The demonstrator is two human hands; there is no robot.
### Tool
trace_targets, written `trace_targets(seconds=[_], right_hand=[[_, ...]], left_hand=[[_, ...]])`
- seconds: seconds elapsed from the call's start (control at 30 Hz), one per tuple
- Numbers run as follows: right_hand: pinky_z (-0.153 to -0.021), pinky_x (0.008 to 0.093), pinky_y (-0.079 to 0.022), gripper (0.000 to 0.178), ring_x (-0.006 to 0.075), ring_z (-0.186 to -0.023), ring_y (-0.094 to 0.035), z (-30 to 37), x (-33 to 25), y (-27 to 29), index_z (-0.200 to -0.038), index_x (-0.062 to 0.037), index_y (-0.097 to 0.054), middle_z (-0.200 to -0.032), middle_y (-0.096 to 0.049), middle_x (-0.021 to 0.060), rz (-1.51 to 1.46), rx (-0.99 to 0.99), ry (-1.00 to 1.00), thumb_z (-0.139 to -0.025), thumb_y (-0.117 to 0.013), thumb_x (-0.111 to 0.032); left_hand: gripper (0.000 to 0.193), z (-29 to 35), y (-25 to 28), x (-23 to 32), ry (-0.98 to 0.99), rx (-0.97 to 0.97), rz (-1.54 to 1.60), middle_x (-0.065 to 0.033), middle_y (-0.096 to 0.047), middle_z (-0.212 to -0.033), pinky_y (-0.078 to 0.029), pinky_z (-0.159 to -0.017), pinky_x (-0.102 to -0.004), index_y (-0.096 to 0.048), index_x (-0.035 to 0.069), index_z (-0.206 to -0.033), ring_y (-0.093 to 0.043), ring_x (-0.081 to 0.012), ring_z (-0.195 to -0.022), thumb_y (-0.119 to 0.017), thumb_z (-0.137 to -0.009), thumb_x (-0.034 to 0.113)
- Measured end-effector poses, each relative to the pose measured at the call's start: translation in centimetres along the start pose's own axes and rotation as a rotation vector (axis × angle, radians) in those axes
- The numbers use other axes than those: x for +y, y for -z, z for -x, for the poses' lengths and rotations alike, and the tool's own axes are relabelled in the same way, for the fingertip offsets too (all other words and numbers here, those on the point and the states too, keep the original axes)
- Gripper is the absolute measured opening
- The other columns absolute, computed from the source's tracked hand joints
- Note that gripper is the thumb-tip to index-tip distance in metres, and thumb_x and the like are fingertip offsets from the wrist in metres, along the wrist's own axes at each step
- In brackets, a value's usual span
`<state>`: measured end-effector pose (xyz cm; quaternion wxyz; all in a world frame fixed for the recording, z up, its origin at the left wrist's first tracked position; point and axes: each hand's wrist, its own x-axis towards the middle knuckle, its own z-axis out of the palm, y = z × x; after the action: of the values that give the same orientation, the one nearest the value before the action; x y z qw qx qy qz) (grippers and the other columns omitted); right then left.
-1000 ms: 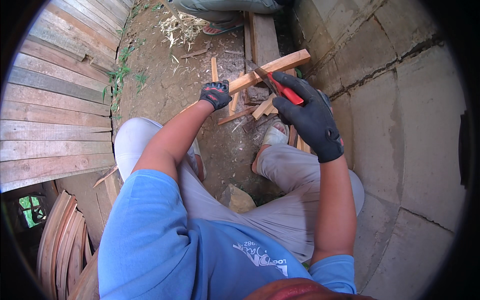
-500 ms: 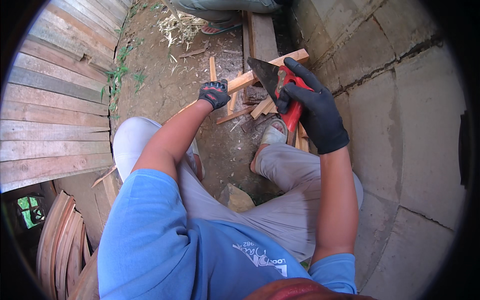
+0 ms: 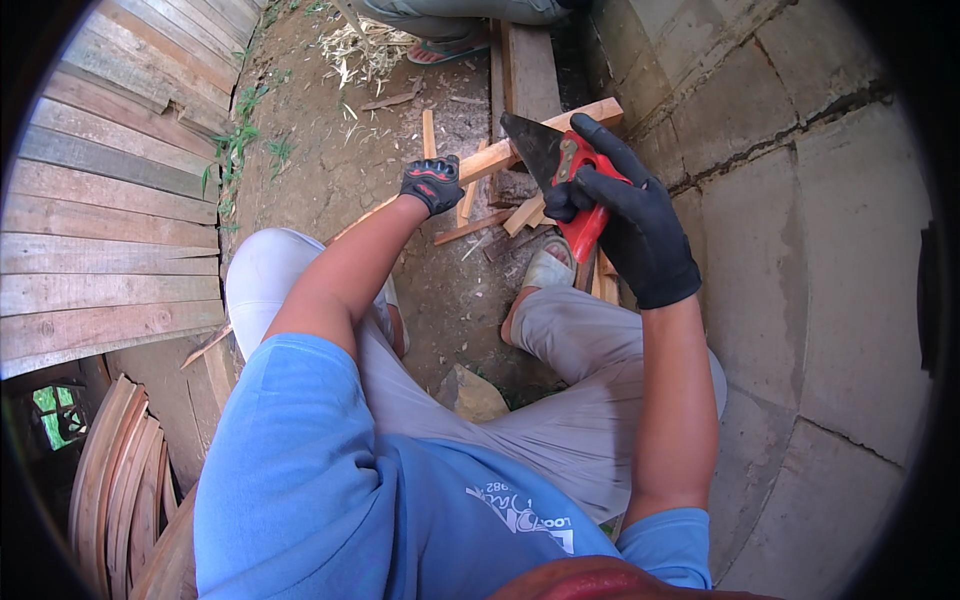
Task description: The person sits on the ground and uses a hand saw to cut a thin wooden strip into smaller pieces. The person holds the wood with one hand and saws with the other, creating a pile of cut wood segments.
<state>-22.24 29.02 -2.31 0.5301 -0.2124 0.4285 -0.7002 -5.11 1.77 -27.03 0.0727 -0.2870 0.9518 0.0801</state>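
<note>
My right hand, in a black glove, is closed round the red handle of a handsaw. The dark blade points up and left, its tip by a long wooden strip; whether the teeth touch the wood I cannot tell. My left hand, in a black and red glove, is wrapped round that strip left of the blade. The strip slants from my left knee to the upper right, lying across a thick wooden beam.
Offcuts lie on the dirt by my right sandal. A block wall stands close on the right, a plank wall on the left. Shavings and another person's foot are ahead. A stone sits between my legs.
The view has shifted slightly. My right hand and the saw have turned or moved very little; my left hand keeps its hold on the wooden strip.
</note>
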Motion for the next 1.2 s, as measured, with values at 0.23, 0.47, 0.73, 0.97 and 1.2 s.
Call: trace_targets(seconds=[0.23,0.47,0.73,0.97,1.2], right_hand=[[-0.089,0.0435,-0.06,0.066,0.0264,-0.099,-0.074,-0.1,0.2,0.5,-0.163,0.0001,-0.044,-0.113,-0.069,0.017,-0.029,-0.01,-0.002,-0.102,-0.065,-0.006],[-0.095,0.0432,-0.056,0.069,0.025,-0.094,-0.07,-0.1,0.3,0.2,-0.166,-0.0031,-0.042,-0.103,-0.074,0.0158,-0.045,-0.011,0.012,-0.101,-0.064,-0.01],[-0.085,0.0421,-0.06,0.066,0.0236,-0.09,-0.071,-0.3,0.7,1.0,-0.164,-0.0005,-0.043,-0.108,-0.07,0.0158,-0.081,-0.06,0.057,-0.102,-0.065,-0.005],[-0.084,0.0417,-0.06,0.071,0.0238,-0.09,-0.071,-0.3,0.7,0.4,-0.166,-0.0007,-0.039,-0.12,-0.073,0.0227,-0.068,-0.039,0.028,-0.101,-0.066,-0.005],[-0.094,0.0434,-0.055,0.073,0.0259,-0.103,-0.067,-0.4,1.0,0.7,-0.167,-0.0033,-0.038,-0.122,-0.071,0.0179,-0.116,-0.097,0.028,-0.098,-0.061,-0.001]], left_hand=[[0.047,-0.3,-0.3,0.0,0.002,0.001,0.001,-0.0217,-0.076,-0.112,-0.059,-0.091,-0.0539,-0.065,0.006,-0.119,-0.075,-0.0412,-0.105,-0.074,-0.089,0.041],[0.047,-0.1,-0.1,0.0,0.004,0.002,0.007,-0.0215,-0.076,-0.112,-0.059,-0.091,-0.0544,-0.065,0.007,-0.119,-0.075,-0.0413,-0.105,-0.073,-0.088,0.04],[0.045,0.1,0.4,0.4,-0.003,0.002,0.011,-0.0223,-0.076,-0.112,-0.059,-0.091,-0.0535,-0.065,0.006,-0.118,-0.075,-0.0419,-0.104,-0.071,-0.088,0.04],[0.044,0.0,-0.3,0.0,-0.005,0.047,0.015,-0.0236,-0.076,-0.11,-0.059,-0.091,-0.0539,-0.066,0.006,-0.116,-0.075,-0.0423,-0.102,-0.07,-0.088,0.039],[0.045,-0.3,0.0,0.1,0.01,0.003,0.006,-0.0229,-0.076,-0.111,-0.059,-0.091,-0.0537,-0.067,0.006,-0.118,-0.075,-0.0423,-0.103,-0.069,-0.087,0.039]])
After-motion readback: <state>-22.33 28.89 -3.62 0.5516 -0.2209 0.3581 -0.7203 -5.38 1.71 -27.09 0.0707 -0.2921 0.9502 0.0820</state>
